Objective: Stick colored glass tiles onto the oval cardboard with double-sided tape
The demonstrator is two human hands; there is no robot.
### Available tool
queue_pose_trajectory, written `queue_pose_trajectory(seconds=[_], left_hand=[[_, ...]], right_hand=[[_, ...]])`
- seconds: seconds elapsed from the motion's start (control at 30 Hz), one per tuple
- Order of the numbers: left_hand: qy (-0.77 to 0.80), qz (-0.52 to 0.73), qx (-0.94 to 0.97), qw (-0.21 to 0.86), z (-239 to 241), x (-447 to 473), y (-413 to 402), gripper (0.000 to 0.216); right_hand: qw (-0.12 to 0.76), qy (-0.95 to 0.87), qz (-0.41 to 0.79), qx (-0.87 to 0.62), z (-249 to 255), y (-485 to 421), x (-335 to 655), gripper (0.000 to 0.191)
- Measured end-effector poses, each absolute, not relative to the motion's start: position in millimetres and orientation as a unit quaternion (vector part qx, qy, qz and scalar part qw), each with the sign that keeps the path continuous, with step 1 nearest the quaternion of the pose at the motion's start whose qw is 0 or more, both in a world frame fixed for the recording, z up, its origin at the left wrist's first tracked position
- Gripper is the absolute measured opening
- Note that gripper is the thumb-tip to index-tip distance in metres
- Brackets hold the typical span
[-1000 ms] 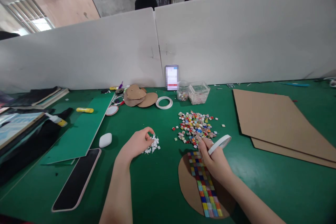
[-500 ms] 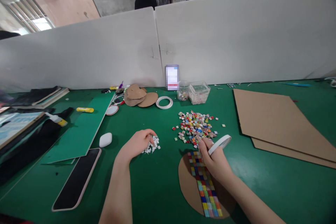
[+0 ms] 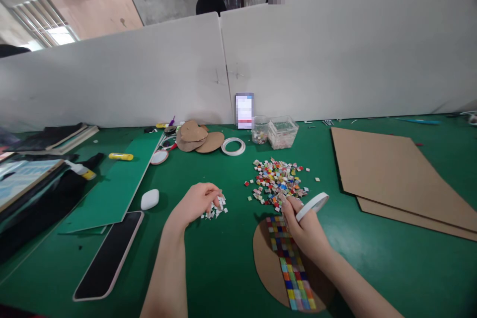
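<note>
My left hand [image 3: 200, 200] is closed, its curled fingertips down on a small heap of white paper bits [image 3: 217, 211]; what they pinch, if anything, is hidden. A roll of white tape [image 3: 312, 206] sits in my right hand [image 3: 302, 224], tilted up from the closed fingers. That hand's fingertips meet at the near edge of a loose pile of coloured mosaic tiles [image 3: 276, 179]. Under its wrist lies a round cardboard disc [image 3: 264, 267], partly covered by the arm. Rows of coloured square tiles [image 3: 296, 278] form a band across the disc.
Cardboard sheets [image 3: 387, 164] lie to the right. A clear box [image 3: 283, 133], a tape ring [image 3: 233, 146] and cardboard cut-outs [image 3: 209, 142] stand behind the pile. A phone [image 3: 109, 255], a white earbud case [image 3: 150, 199] and a green board [image 3: 112, 194] lie left. A white partition [image 3: 298, 59] closes the back.
Both hands stay almost in place, with only slight shifts of the left fingers over the white bits. A person beyond the partition has turned.
</note>
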State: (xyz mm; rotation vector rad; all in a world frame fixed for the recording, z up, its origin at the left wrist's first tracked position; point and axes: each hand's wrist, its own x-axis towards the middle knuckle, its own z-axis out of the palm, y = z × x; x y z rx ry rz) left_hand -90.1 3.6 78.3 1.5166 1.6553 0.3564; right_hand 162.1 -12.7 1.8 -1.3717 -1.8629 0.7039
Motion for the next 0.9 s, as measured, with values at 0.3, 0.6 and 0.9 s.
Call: queue_pose_trajectory(seconds=[0.3,0.6,0.9], left_hand=[[0.572,0.156,0.670,0.447,79.3,-51.3,-0.8,0.043],[0.476,0.234,0.741,0.413,64.5,17.2,-16.0,0.029],[0.481,0.298,0.699,0.436,63.9,13.1,-13.5,0.033]], right_hand=[[0.409,-0.686,0.318,-0.512,8.0,-16.2,157.3,0.029],[0.468,-0.565,0.520,-0.437,24.5,-16.9,151.0,0.035],[0.407,-0.444,0.682,-0.415,24.4,-17.3,154.6,0.045]])
